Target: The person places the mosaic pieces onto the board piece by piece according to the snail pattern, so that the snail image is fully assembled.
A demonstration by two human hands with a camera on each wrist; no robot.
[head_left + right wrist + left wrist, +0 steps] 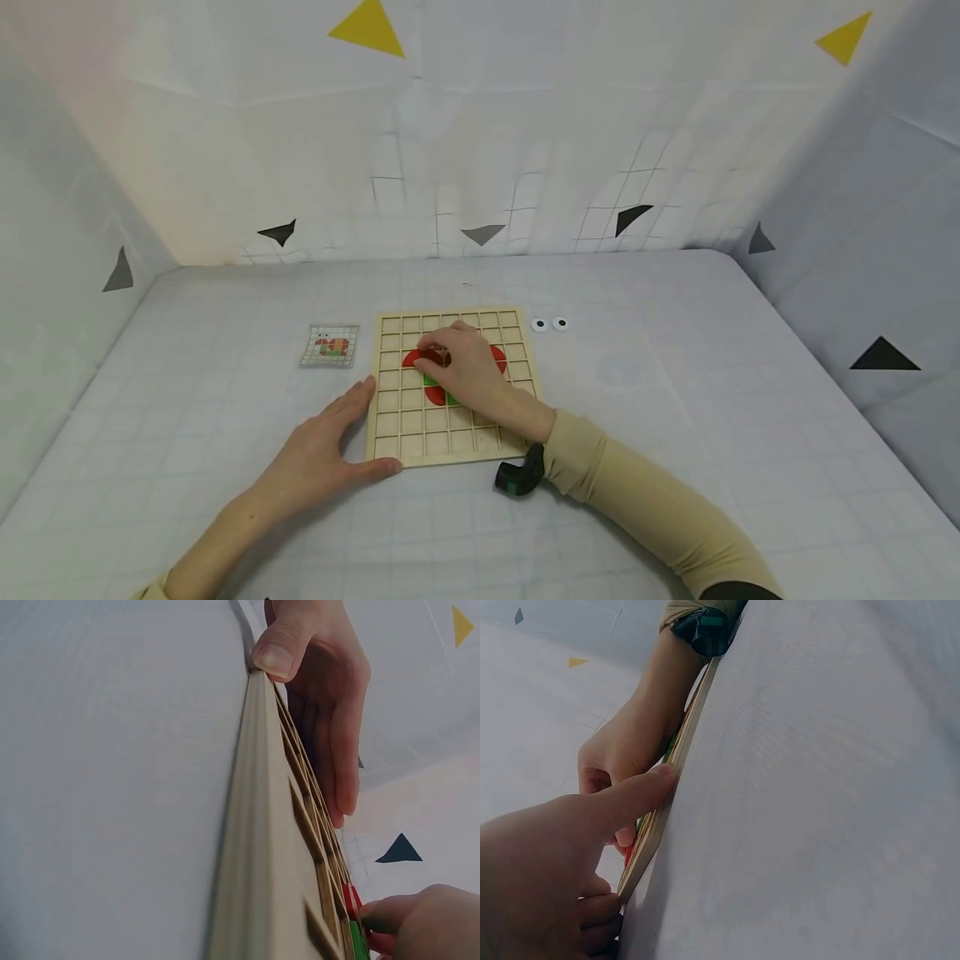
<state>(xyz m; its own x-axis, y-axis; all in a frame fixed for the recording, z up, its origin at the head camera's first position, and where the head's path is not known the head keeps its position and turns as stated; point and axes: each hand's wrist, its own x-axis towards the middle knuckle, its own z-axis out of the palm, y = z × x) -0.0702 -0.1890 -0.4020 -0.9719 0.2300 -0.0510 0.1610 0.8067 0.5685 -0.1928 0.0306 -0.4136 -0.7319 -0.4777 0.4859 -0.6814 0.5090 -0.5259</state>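
Note:
A square wooden grid board (388, 423) lies on the table, with red pieces (436, 396) and green pieces (452, 401) in some of its cells. My left hand (318, 454) steadies its near left corner, thumb along the front edge and fingertips at the left side. Over the middle of the board, my right hand (474, 367) pinches a dark red piece (432, 357) between thumb and forefinger, beside another red piece. The right palm hides part of the pattern; a rounded red piece (498, 359) shows beyond it. In the right wrist view, fingertips meet red at the grid.
Left of the board lies a small picture card (330, 347) with a red and green figure on a grid. Two round googly eyes (540, 325) lie off the board's far right corner. A black wrist device (521, 475) sits at my right cuff, close to the board's front edge.

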